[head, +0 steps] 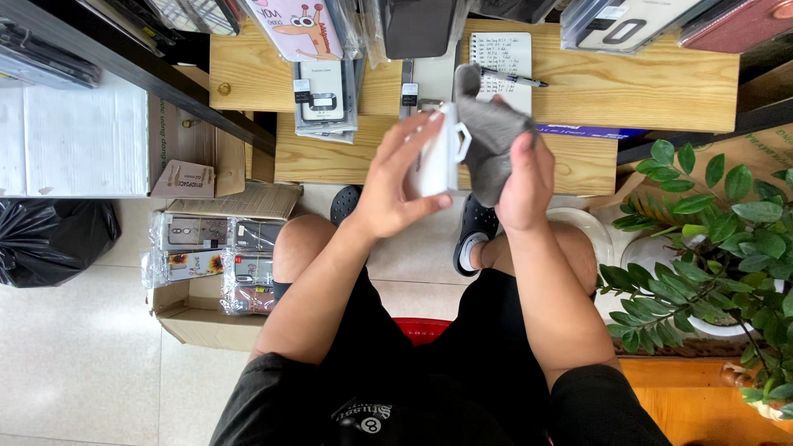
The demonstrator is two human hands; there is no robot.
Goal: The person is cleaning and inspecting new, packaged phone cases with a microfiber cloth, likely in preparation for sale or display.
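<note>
My left hand (395, 183) grips a white phone case (439, 153) on edge, held up over my knees in front of the low wooden table (628, 83). My right hand (522, 183) clutches a grey cloth (487, 132) pressed against the right side of the case. A packaged phone case (325, 101) lies on the table just beyond my left hand. Behind the cloth lie a lined notepad (500, 51) and a pen (512, 79).
A cardboard box (198, 314) of several packaged phone cases sits on the floor at my left, with a black bag (51, 239) further left. A potted green plant (710, 239) stands at my right. More cases hang along the top edge. I sit on a red stool (423, 329).
</note>
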